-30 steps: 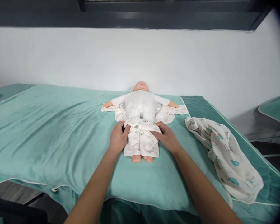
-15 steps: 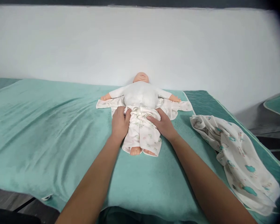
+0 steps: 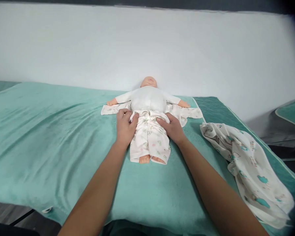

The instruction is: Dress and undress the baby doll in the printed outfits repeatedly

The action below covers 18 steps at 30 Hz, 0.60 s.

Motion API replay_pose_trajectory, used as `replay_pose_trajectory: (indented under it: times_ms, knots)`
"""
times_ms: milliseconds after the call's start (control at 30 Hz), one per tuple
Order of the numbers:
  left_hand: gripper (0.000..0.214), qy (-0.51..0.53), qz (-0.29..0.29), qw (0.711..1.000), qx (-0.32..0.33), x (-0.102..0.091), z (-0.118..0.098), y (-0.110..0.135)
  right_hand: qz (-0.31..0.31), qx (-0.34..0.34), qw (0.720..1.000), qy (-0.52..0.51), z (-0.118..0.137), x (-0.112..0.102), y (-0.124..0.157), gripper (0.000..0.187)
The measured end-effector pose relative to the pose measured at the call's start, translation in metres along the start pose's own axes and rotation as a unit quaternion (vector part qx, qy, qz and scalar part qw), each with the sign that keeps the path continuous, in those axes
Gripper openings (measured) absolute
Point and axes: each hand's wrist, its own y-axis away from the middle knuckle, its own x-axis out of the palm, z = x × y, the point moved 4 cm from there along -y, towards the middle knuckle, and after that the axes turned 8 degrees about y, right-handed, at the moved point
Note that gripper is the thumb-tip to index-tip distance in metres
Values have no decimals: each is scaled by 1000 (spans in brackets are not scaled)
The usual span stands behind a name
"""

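A baby doll (image 3: 148,98) lies on its back on a teal towel (image 3: 51,131), head toward the white wall, arms spread. It wears a white body and patterned white trousers (image 3: 149,144); bare feet stick out at the near end. An open patterned garment (image 3: 186,114) is spread under its torso. My left hand (image 3: 125,127) grips the trousers' waistband at the doll's left-side hip as I see it, fingers curled into the cloth. My right hand (image 3: 170,127) holds the waistband on the other side, thumb and fingers pinching the fabric.
A crumpled white cloth with teal animal prints (image 3: 245,164) lies on the towel to the right, near the bed's edge. The white wall (image 3: 147,49) runs right behind the doll's head. A second teal-covered surface (image 3: 291,113) shows at the far right.
Both hands have slid up the doll from the thighs to the waist, drawing the trousers' waistband higher. The camera has tilted down, so the dark window frame is out of view.
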Motion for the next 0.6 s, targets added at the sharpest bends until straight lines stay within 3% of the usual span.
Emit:
replay_pose_trajectory:
  times_ms: [100, 233, 367, 500, 567, 600]
  knots:
    - [35, 5, 32, 999, 5, -9, -11, 18, -6, -12, 1000, 8, 2, -2, 4, 39]
    - [24, -16, 73, 997, 4, -28, -22, 51, 8, -17, 1000, 15, 6, -3, 18, 32]
    - [16, -24, 94, 995, -12, -44, -26, 76, 39, -27, 999, 24, 9, -5, 50, 26]
    - [15, -5, 105, 994, -17, -47, -25, 83, 65, -74, 995, 20, 16, -9, 89, 21]
    - [15, 5, 107, 994, -10, -45, -24, 82, 88, -98, 991, 28, 19, -10, 107, 30]
    - [16, 10, 107, 994, -5, -44, -24, 82, 101, -111, 988, 36, 21, -9, 114, 44]
